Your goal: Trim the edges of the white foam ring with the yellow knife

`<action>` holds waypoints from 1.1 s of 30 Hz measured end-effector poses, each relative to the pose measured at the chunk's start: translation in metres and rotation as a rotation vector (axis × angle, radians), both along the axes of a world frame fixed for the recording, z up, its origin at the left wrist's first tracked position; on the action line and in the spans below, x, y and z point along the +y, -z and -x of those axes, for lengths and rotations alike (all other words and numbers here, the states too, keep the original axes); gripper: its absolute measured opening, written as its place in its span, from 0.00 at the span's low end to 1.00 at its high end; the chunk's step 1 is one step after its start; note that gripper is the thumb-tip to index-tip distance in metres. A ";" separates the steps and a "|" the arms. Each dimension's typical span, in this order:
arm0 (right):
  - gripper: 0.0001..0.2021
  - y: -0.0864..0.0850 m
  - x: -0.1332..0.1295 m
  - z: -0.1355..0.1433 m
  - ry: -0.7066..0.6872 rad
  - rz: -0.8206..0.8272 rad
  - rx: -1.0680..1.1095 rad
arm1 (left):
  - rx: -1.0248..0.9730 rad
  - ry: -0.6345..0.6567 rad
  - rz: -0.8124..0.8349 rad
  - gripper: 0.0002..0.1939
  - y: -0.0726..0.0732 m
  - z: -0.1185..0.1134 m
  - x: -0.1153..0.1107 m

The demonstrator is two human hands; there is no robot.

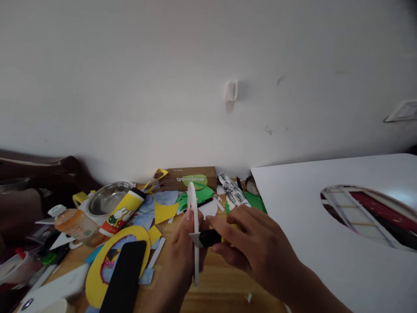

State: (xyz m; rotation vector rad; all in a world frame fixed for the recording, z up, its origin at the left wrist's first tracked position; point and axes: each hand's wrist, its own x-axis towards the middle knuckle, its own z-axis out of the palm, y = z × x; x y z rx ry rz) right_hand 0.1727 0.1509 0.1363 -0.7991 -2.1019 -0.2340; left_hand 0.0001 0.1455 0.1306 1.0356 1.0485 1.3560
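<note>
My left hand (179, 256) is closed around a thin white board piece (196, 265), held upright and seen nearly edge-on over the table. The piece has a curved top. In my right hand (260, 243) is a utility knife (210, 238) with a black and yellow handle. Its short metal blade lies across the edge of the board piece, close to my left fingers. Part of the knife handle is hidden under my right fingers. Below the hands is the wooden table (224, 282).
A large white board (293, 217) with an oval hole covers the right side. At left are a black phone (125, 274), a yellow ring-shaped cutout (94, 278), an orange drink bottle (80, 224) and a steel bowl (107, 200). A brown box (169, 180) stands against the wall.
</note>
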 end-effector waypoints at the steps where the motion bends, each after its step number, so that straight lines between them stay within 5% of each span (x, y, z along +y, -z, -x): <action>1: 0.16 0.000 0.000 0.000 -0.003 0.001 0.003 | -0.005 0.027 0.016 0.27 0.001 0.001 0.000; 12: 0.17 -0.001 0.003 -0.004 -0.029 -0.015 0.012 | 0.020 -0.018 -0.008 0.27 0.000 -0.007 -0.007; 20: 0.17 0.000 0.004 -0.001 -0.030 -0.034 0.018 | 0.160 -0.201 -0.019 0.27 -0.002 -0.008 -0.013; 33: 0.19 -0.002 0.009 -0.004 -0.029 -0.063 0.027 | 0.088 -0.111 -0.015 0.27 0.001 -0.008 -0.011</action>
